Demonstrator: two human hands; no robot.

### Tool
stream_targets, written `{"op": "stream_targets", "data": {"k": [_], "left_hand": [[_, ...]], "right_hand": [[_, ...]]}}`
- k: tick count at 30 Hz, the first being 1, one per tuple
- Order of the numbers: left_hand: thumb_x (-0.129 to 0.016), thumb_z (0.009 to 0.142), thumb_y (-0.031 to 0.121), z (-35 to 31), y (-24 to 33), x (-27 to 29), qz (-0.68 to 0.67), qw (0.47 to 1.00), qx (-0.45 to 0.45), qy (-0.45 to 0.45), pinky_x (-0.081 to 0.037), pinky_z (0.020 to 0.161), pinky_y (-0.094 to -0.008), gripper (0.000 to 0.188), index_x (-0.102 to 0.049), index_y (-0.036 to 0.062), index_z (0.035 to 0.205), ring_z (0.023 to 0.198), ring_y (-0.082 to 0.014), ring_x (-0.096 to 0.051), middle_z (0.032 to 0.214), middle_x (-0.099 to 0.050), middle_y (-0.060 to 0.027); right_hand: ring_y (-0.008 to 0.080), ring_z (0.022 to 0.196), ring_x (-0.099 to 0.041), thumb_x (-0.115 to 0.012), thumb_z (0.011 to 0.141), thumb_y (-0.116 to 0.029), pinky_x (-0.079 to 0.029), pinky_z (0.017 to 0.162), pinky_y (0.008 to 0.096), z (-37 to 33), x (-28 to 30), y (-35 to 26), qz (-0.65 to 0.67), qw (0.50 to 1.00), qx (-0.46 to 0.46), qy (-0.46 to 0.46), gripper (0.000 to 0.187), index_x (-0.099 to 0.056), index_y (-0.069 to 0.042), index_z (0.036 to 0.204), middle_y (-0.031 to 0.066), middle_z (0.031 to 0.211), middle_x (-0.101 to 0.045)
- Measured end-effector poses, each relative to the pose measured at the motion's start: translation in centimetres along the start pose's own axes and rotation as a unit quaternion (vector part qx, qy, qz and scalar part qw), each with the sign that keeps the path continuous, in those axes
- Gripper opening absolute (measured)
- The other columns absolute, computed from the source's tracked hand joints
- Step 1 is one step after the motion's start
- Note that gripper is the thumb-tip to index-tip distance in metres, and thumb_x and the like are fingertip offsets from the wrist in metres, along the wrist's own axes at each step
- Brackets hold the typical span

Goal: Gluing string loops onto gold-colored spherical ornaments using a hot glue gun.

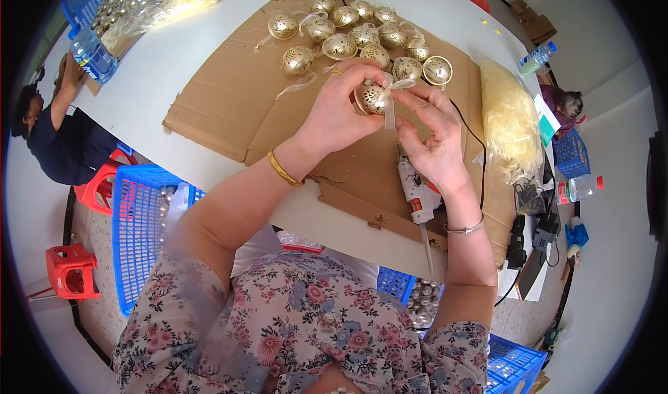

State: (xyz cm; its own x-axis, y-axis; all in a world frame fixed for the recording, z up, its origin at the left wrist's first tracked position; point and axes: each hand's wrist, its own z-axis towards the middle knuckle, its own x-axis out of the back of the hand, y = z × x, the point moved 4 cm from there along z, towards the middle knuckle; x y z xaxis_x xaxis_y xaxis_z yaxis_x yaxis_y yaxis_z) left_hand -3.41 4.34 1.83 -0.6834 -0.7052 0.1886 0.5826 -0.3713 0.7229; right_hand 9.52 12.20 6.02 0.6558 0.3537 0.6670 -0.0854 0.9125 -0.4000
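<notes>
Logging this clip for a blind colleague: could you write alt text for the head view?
Both hands hold a gold ball: the left hand grips it while the right hand pinches its ribbon. Beyond lie more gold balls on cardboard, and a glue gun rests under the right wrist.

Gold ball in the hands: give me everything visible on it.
The gold ball is a round, shiny, metallic-looking ornament with cut-out patterning. The left hand cups it from the left above the cardboard sheet. A pale, sheer ribbon sits at its top right, one tail hanging down; the right hand pinches that ribbon. It is held just in front of a cluster of similar balls. Its far side is hidden.
</notes>
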Motion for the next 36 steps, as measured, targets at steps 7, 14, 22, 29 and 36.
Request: {"op": "stream_targets", "data": {"k": [7,14,22,29,36], "left_hand": [[-0.068,0.06,0.0,-0.4,-1.5,-0.5,-0.215,0.968,0.131,-0.022,-0.046,0.076,-0.0243,0.05,-0.049,0.0064,0.106,0.091,-0.0103,-0.052,0.102,-0.051,-0.0029],[-0.069,0.06,0.0,-0.2,-0.6,-0.7,-0.195,0.975,0.108,-0.026,-0.046,0.076,-0.0255,0.05,-0.049,0.0075,0.105,0.093,-0.0122,-0.051,0.102,-0.05,-0.0038],[-0.065,0.062,-0.005,-0.3,2.2,-1.3,-0.007,0.996,-0.025,-0.083,-0.047,0.088,-0.032,0.056,-0.045,0.0071,0.112,0.109,-0.0199,-0.049,0.125,-0.038,-0.0091],[-0.073,0.068,0.008,-0.9,-1.0,-0.9,-0.147,0.982,0.113,-0.013,-0.05,0.079,-0.0298,0.05,-0.049,0.0054,0.112,0.103,-0.0187,-0.051,0.12,-0.045,-0.0091],[-0.066,0.077,0.005,-1.3,-4.6,-0.5,-0.216,0.946,0.243,0.019,-0.051,0.07,-0.0229,0.015,-0.061,-0.0027,0.089,0.077,-0.0102,-0.057,0.088,-0.061,-0.0059]], "right_hand": [[0.0242,0.087,-0.056,-0.059,0.068,0.001,-0.044,0.079,0.0323,0.1,0.7,-0.3,-0.024,0.999,-0.005,0.029,0.033,-0.063,-0.003,0.101,0.0131,0.095,-0.058],[0.0204,0.087,-0.057,-0.069,0.071,-0.011,-0.046,0.077,0.0303,0.1,0.2,0.5,0.002,0.992,-0.127,0.006,0.038,-0.058,0.0,0.106,0.0119,0.095,-0.06],[0.0183,0.079,-0.06,-0.072,0.067,-0.016,-0.051,0.065,0.0298,-0.6,-0.7,1.6,0.177,0.956,-0.232,-0.003,0.055,-0.052,0.002,0.115,0.0134,0.095,-0.062],[0.0256,0.096,-0.057,-0.067,0.064,-0.002,-0.046,0.083,0.033,0.3,7.3,-0.8,-0.138,0.985,-0.09,0.058,0.049,-0.054,0.001,0.111,0.0139,0.104,-0.057],[0.0203,0.095,-0.057,-0.069,0.069,-0.006,-0.045,0.084,0.0292,-5.2,17.1,-3.0,-0.323,0.93,-0.093,0.151,0.05,-0.052,-0.001,0.116,0.012,0.105,-0.06]]}}
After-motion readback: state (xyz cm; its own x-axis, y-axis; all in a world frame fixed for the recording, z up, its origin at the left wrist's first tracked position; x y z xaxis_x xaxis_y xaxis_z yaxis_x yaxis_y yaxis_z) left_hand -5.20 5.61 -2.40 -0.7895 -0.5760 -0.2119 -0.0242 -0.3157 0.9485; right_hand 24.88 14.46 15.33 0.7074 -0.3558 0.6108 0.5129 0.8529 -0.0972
